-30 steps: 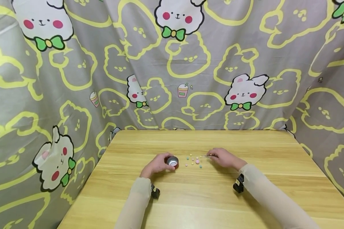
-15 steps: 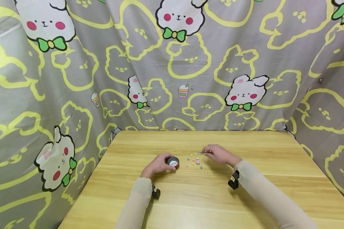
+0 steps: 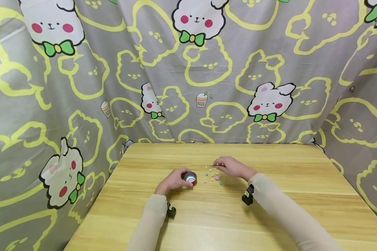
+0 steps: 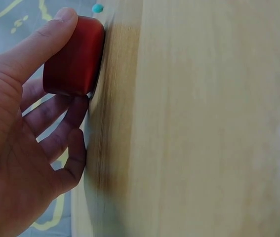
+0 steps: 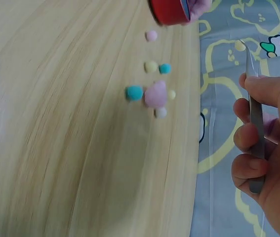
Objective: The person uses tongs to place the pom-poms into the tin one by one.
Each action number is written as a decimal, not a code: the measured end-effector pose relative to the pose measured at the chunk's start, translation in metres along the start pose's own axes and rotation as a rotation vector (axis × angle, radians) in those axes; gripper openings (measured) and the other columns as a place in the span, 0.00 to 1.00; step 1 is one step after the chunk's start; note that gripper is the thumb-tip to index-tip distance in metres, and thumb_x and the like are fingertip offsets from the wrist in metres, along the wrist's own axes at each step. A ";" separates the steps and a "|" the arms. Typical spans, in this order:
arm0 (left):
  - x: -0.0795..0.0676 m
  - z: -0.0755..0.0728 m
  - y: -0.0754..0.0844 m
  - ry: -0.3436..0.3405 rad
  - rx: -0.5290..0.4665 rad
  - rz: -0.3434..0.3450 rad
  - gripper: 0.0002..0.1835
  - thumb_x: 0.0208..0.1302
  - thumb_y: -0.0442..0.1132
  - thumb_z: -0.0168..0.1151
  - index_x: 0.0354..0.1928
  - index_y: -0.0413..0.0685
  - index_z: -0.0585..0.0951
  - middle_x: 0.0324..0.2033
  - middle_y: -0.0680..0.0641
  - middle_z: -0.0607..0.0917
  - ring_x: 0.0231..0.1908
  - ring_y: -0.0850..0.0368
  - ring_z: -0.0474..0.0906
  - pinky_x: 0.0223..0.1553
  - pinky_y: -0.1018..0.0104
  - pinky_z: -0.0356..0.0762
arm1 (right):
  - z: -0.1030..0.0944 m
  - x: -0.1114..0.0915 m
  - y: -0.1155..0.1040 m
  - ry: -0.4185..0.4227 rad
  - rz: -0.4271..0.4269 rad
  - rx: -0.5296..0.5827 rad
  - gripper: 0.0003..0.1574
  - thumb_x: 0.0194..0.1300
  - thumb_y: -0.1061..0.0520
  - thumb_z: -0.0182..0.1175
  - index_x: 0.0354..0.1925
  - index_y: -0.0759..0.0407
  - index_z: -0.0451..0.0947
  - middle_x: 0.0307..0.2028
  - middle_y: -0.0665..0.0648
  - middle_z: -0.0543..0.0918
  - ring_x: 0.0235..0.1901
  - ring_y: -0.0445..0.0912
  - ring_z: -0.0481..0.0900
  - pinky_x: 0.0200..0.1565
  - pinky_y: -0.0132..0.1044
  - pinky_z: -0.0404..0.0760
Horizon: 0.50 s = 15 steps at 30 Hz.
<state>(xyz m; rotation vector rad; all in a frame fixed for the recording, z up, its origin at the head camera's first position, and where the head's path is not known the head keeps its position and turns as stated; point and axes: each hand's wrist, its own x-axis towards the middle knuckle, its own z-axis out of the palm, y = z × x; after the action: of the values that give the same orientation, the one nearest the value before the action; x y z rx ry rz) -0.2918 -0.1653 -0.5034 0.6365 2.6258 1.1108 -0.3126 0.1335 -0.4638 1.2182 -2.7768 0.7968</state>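
Grey curtains (image 3: 218, 94) printed with yellow outlines hang behind and beside a wooden table (image 3: 201, 219), on which small coloured pieces lie loose between a person's two hands: teal beads (image 5: 135, 92), pink beads (image 5: 151, 35), yellow beads (image 5: 151, 66) and a larger pink piece (image 5: 155, 95). The left hand (image 3: 175, 179) grips a small red tin (image 4: 73, 61), thumb on one side and fingers round the other, just left of the scatter. The right hand (image 3: 234, 167) pinches metal tweezers (image 5: 256, 118) between thumb and fingers; a lifted yellow bead (image 5: 240, 45) sits at their tips, seemingly nipped there, though the gap between the tips is too fine to make out. From this layout the work looks part-way along: one bead is off the wood but outside the tin, while the loose ones remain to be dealt with; whether the tin contains any cannot be told, since only its silvery inner wall shows clearly. Compared with a second ago, the right hand and tweezers have moved leftward, the tips passing from the right edge of the scatter to its far side, closer to the tin. Left hand, tin and loose pieces keep practically the same places.
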 end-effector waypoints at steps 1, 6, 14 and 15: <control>0.000 0.000 0.000 -0.001 0.003 0.005 0.29 0.49 0.43 0.75 0.53 0.45 0.77 0.44 0.51 0.80 0.46 0.55 0.74 0.50 0.57 0.70 | 0.001 0.002 -0.001 0.002 -0.009 0.003 0.11 0.70 0.59 0.53 0.47 0.56 0.80 0.35 0.48 0.78 0.29 0.39 0.71 0.33 0.36 0.72; 0.002 0.000 0.000 -0.007 0.001 0.015 0.29 0.50 0.43 0.75 0.54 0.45 0.76 0.45 0.50 0.80 0.46 0.56 0.75 0.50 0.59 0.70 | 0.006 0.010 -0.008 -0.016 -0.026 0.005 0.11 0.69 0.59 0.54 0.46 0.56 0.80 0.34 0.48 0.77 0.28 0.38 0.71 0.32 0.35 0.72; 0.001 0.001 -0.002 0.006 0.004 0.019 0.28 0.49 0.42 0.75 0.53 0.45 0.77 0.44 0.50 0.81 0.45 0.56 0.75 0.51 0.59 0.70 | 0.012 0.020 -0.022 -0.052 -0.019 0.019 0.10 0.69 0.59 0.54 0.45 0.56 0.80 0.32 0.47 0.75 0.28 0.38 0.71 0.32 0.35 0.72; 0.000 0.001 -0.002 0.007 0.004 0.020 0.28 0.49 0.42 0.75 0.53 0.45 0.77 0.44 0.50 0.81 0.45 0.56 0.75 0.51 0.59 0.70 | 0.013 0.021 -0.023 -0.052 -0.016 0.019 0.10 0.69 0.59 0.54 0.45 0.56 0.80 0.32 0.47 0.75 0.28 0.38 0.71 0.32 0.35 0.72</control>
<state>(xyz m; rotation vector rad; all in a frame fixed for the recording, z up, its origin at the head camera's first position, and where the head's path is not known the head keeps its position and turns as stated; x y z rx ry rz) -0.2926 -0.1661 -0.5054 0.6626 2.6336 1.1157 -0.3090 0.1003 -0.4605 1.2804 -2.8028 0.8032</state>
